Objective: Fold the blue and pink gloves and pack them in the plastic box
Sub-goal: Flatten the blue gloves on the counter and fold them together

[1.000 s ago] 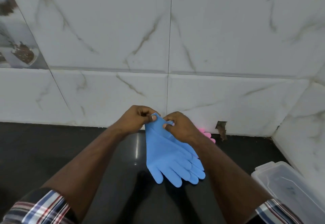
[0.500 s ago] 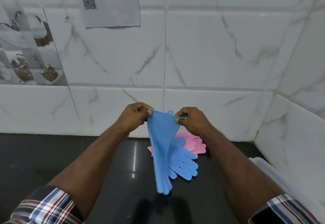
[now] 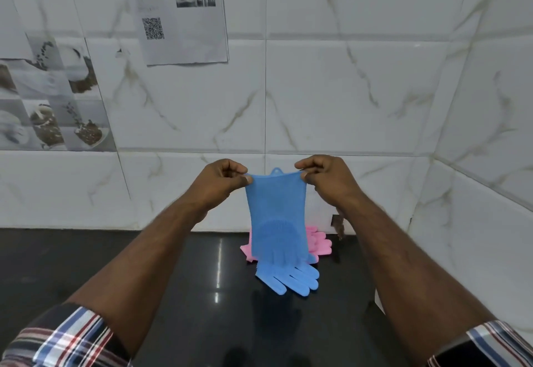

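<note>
Both hands are raised in front of the tiled wall (image 3: pixel 346 92). The left hand (image 3: pixel 222 183) and the right hand (image 3: pixel 324 179) each pinch a top corner of one blue glove (image 3: pixel 275 213), stretching its cuff flat between them so it hangs with fingers down. A second blue glove (image 3: pixel 291 275) lies on the dark bench (image 3: pixel 86 265) just below it, resting partly over the pink gloves (image 3: pixel 318 241) near the wall. A printed sheet (image 3: pixel 184 20) hangs on the wall.
</note>
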A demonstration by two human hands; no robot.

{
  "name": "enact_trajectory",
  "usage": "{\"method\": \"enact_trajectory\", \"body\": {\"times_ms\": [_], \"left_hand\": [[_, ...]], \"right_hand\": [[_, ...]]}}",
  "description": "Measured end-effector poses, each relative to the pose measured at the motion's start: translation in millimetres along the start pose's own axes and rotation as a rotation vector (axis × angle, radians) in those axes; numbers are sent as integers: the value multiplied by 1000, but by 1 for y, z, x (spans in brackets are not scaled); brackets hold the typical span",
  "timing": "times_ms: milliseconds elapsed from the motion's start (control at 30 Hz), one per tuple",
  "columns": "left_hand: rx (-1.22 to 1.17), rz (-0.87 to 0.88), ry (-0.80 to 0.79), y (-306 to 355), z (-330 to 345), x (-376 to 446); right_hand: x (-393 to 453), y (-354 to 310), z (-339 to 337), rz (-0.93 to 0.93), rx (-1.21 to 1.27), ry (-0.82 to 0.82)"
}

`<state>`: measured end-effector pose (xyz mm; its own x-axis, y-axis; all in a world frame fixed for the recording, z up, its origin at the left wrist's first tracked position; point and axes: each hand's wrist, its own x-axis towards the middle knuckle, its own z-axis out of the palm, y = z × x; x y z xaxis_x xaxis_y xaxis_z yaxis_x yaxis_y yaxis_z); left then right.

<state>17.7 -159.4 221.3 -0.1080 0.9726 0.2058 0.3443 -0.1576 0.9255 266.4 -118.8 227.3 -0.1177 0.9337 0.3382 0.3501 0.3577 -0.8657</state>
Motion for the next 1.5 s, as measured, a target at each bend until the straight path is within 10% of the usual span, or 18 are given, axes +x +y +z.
{"method": "enact_trajectory", "body": {"times_ms": [233,433,900,1500], "left_hand": [[442,206,-130,46,36,-10],[381,246,-116,62,51,-11],[300,238,-22,76,45,-22],[11,-30,97,-18,-4,-53]], "right_hand": [[-12,-20,5,-124,24,-81],[-25,-30,-12,-149,129,17],[-74,70,-21,218,-22,-344],[-85,91,-38,192,-71,82]]}}
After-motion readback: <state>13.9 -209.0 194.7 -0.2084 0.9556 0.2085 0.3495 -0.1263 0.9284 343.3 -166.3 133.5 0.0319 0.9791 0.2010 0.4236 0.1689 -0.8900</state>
